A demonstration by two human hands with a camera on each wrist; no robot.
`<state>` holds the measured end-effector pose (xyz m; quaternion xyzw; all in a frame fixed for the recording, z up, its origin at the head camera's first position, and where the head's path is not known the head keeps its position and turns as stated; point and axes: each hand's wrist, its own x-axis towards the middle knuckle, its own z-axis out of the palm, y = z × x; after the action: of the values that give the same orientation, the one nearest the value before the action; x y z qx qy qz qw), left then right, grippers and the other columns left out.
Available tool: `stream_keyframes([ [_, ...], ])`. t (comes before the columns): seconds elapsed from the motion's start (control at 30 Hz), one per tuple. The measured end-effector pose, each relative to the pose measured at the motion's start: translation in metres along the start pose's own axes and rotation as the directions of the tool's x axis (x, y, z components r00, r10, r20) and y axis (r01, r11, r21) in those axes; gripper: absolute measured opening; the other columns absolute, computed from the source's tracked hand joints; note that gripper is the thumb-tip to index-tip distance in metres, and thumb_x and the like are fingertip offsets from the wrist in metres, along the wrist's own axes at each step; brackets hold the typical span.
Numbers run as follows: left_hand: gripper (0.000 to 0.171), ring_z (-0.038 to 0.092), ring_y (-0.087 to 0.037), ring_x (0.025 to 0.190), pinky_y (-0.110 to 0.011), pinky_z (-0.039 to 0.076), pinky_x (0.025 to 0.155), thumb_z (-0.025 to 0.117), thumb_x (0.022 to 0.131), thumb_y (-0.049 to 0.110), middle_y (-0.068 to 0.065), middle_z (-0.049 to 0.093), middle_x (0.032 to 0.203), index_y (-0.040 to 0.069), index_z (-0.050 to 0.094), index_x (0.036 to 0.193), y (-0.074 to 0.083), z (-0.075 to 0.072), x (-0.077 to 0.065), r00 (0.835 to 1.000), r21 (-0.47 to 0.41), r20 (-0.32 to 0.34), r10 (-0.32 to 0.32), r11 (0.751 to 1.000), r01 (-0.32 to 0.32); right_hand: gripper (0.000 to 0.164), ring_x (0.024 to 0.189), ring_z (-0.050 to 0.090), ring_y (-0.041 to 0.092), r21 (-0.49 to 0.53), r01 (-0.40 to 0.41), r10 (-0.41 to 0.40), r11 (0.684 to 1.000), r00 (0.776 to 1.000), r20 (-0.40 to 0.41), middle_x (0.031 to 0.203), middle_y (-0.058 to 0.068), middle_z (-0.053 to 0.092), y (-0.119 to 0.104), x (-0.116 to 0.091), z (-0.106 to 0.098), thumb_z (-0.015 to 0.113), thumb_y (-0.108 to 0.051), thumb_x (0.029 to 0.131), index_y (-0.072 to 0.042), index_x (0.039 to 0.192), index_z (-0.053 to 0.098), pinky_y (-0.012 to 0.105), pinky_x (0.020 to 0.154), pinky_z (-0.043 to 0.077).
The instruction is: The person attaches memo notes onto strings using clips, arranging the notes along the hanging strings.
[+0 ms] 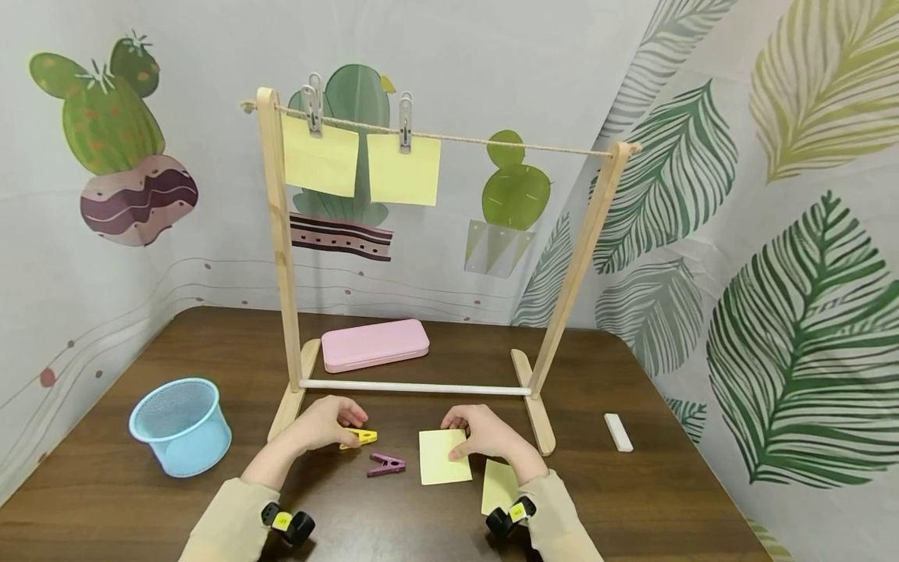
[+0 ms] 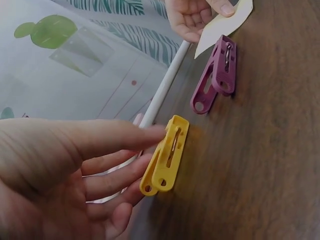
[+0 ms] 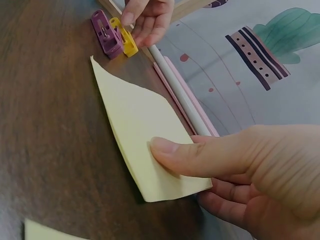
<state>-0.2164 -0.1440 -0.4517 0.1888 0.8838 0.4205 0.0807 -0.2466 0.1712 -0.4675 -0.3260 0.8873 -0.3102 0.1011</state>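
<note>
Pinching yellow note (image 1: 434,460) by its right side w/ R hand (image 1: 485,433) – w/ thumb laid on top & fingers bent underneath. Can see it bowed a bit in the R wrist view, low over brown table (image 1: 393,527). Keeping L hand (image 1: 325,425) partly open around yellow clip (image 1: 365,436), w/ thumb & fingers parted and loosely bent; can't tell if touching it or just beside it.

Can see purple clip (image 1: 387,465) on the table btwn yellow clip & held note, a bit nearer the person. Also got second note (image 1: 495,485) just beside R wrist, part hidden by the arm.

Looking farther back, can see wooden rack (image 1: 284,257) w/ rope (image 1: 516,145) strung across the top. Can count two hung notes (image 1: 405,178) on its left half, each held by a metal clip (image 1: 405,125). Can make out white rod (image 1: 421,386) low btwn the posts, w/ pink case (image 1: 375,346) behind it. Can spot blue mesh basket (image 1: 200,451) out left, white block (image 1: 619,432) out right – plus printed cloth (image 1: 456,47) behind everything.
</note>
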Motion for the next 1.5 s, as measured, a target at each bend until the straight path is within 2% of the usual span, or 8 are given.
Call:
stream_keyframes([
  [0.13,0.042,0.064,-0.025,0.086,-0.04,0.052,0.081,0.086,0.065,0.005,-0.013,0.071,0.094,-0.005,0.067,0.101,-0.0028,-0.0024,-0.001,1.0,-0.005,0.008,0.002,1.0,-0.002,0.041,0.079,0.055,0.005,-0.003,0.009,-0.009,1.0,1.0,0.011,0.09,0.002,0.067,0.0009,-0.0005,0.0001,0.087,-0.009,0.07,-0.004,0.107,0.069,0.021,0.07,0.046],
  [0.3,0.047,0.059,-0.019,0.083,-0.033,0.048,0.076,0.089,0.06,0.003,-0.01,0.066,0.092,-0.004,0.067,0.1,-0.006,-0.0059,-0.0038,0.999,0.022,0.031,-0.013,1.0,0.013,0.04,0.077,0.055,0.004,0.006,0.008,-0.008,1.0,1.0,0.008,0.088,0.002,0.069,0.0022,-0.0001,0.0005,0.087,-0.01,0.071,-0.002,0.107,0.071,0.02,0.069,0.047],
  [0.53,0.044,0.053,-0.016,0.079,-0.028,0.044,0.071,0.09,0.056,0.001,-0.004,0.062,0.086,0.0,0.069,0.094,-0.0072,-0.0061,-0.0054,0.999,0.086,0.028,-0.028,0.996,0.025,0.035,0.076,0.056,0.004,0.053,-0.006,0.007,0.999,1.0,-0.001,0.085,0.0,0.067,0.0027,-0.0003,0.0006,0.087,-0.011,0.07,-0.004,0.099,0.068,0.021,0.069,0.047],
  [0.9,0.04,0.052,-0.016,0.078,-0.029,0.043,0.071,0.09,0.056,0.0,-0.003,0.061,0.083,0.002,0.069,0.09,-0.0031,-0.0048,-0.0044,0.999,0.117,0.011,-0.05,0.992,0.048,0.034,0.077,0.054,0.007,0.078,-0.042,0.042,0.996,0.999,0.005,0.086,0.0,0.065,-0.0004,-0.0024,-0.0015,0.086,-0.011,0.072,-0.004,0.098,0.065,0.023,0.069,0.045],
  [1.5,0.039,0.055,-0.016,0.077,-0.032,0.046,0.07,0.092,0.056,0.001,-0.002,0.063,0.082,0.003,0.07,0.089,-0.0012,-0.0053,-0.0048,0.996,0.145,-0.003,-0.089,0.986,0.088,0.039,0.076,0.056,0.006,0.071,-0.04,0.039,0.997,0.999,0.023,0.089,0.004,0.069,0.0024,-0.002,0.0004,0.085,-0.009,0.073,-0.001,0.106,0.067,0.022,0.067,0.045],
])
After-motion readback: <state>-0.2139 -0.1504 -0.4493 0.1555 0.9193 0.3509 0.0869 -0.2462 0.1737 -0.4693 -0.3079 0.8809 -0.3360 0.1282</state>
